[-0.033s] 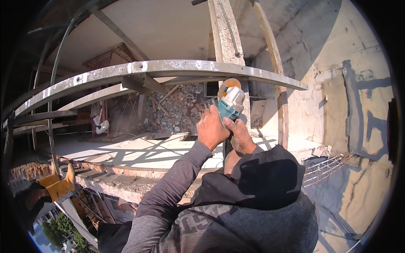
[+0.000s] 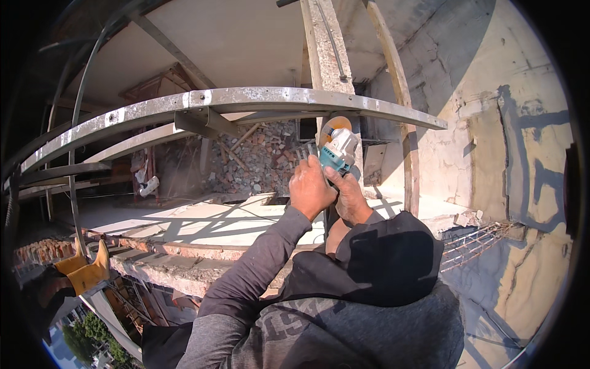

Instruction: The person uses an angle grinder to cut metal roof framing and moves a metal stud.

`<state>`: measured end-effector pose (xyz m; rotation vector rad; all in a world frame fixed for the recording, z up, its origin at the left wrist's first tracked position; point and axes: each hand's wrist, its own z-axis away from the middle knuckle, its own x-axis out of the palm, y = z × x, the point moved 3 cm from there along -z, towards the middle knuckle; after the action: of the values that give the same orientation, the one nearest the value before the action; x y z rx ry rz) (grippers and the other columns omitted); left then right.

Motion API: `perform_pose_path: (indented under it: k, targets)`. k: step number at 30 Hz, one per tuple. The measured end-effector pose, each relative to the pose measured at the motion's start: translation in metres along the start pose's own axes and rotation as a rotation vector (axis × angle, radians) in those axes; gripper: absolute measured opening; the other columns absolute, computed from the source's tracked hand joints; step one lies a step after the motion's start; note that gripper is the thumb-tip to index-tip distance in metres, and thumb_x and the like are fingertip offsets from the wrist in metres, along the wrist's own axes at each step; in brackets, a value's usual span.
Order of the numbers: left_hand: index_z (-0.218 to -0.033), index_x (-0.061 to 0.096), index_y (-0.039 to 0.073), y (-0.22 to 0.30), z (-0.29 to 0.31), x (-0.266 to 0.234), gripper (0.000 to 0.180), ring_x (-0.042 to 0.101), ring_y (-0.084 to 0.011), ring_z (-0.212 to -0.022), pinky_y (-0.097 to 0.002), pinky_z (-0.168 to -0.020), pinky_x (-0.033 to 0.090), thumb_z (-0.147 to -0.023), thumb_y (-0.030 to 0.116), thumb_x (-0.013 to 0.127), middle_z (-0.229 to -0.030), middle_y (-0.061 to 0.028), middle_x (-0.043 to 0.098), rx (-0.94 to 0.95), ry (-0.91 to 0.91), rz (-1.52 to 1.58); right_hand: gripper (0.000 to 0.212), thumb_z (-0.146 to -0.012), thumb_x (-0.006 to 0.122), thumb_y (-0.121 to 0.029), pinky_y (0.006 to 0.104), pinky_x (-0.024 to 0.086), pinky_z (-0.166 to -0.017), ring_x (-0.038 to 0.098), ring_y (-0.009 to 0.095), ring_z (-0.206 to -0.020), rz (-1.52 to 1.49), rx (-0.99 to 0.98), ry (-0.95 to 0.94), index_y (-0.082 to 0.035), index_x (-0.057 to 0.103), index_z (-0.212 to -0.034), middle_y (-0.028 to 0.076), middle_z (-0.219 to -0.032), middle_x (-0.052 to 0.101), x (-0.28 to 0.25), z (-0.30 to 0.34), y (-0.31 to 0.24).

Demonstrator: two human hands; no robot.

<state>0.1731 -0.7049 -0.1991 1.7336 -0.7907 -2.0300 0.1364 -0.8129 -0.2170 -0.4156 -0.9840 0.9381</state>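
Observation:
An angle grinder with a teal body, a pale metal head and an orange-brown disc is held in both hands in front of me. My left hand is closed round its left side. My right hand is closed round the rear of the body, the thumb lying along it. The fingers' undersides are hidden. The disc is at the near side of a long grey metal beam; whether it touches the metal I cannot tell.
Broken brick rubble lies far below, beyond a white ledge. A concrete post and a wooden pole rise beyond the beam. Bare rebar juts out at right. At lower left, yellow boots stand by a broken wall edge.
The grinder and both hands have shifted very slightly to the right against the beam. The grip looks the same.

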Motion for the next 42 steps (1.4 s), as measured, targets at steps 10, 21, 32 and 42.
perform_pose_path:
  k: [10,21,32,42]
  targets:
    - [-0.142,0.026,0.001,-0.02,0.038,-0.001,0.114,0.051,-0.0379,-0.122,-0.0426,-0.107,0.041,-0.056,0.03,0.096,-0.129,-0.0243,0.046,0.043,-0.328,0.417,0.059,-0.069,0.071,-0.027,0.0482,0.05,-0.103,0.064,0.034,-0.111,-0.379,-0.008,-0.163,0.002,0.056,-0.118,0.016,-0.109,0.064,-0.038,-0.008,0.02]
    - [-0.122,0.056,-0.005,-0.027,0.049,0.02,0.071,0.067,-0.0225,-0.086,-0.035,-0.078,0.054,-0.066,0.024,0.089,-0.099,-0.0139,0.067,-0.409,-0.795,0.76,0.067,-0.073,0.073,-0.034,0.0464,0.054,-0.098,0.064,0.032,-0.109,-0.495,-0.007,-0.037,0.0,0.053,-0.128,0.017,-0.109,0.063,-0.046,-0.011,0.033]
    - [-0.111,0.056,-0.001,-0.033,0.062,0.025,0.042,0.065,-0.0204,-0.071,-0.033,-0.066,0.054,-0.078,0.017,0.075,-0.087,-0.0121,0.064,-0.574,-0.923,1.425,0.07,-0.099,0.048,-0.054,0.0466,0.048,-0.102,0.058,0.032,-0.122,-0.453,-0.063,-0.116,-0.002,0.041,-0.144,0.02,-0.129,0.058,-0.038,0.007,0.025]
    - [-0.113,0.062,-0.001,-0.03,0.065,0.047,0.047,0.065,-0.016,-0.087,-0.0301,-0.084,0.051,-0.075,0.019,0.08,-0.098,-0.0076,0.067,-0.468,-0.909,1.15,0.075,-0.102,0.03,-0.064,0.0417,0.056,-0.088,0.067,0.027,-0.099,-0.415,0.031,0.114,0.0,0.05,-0.134,0.017,-0.112,0.067,-0.052,0.001,0.046]
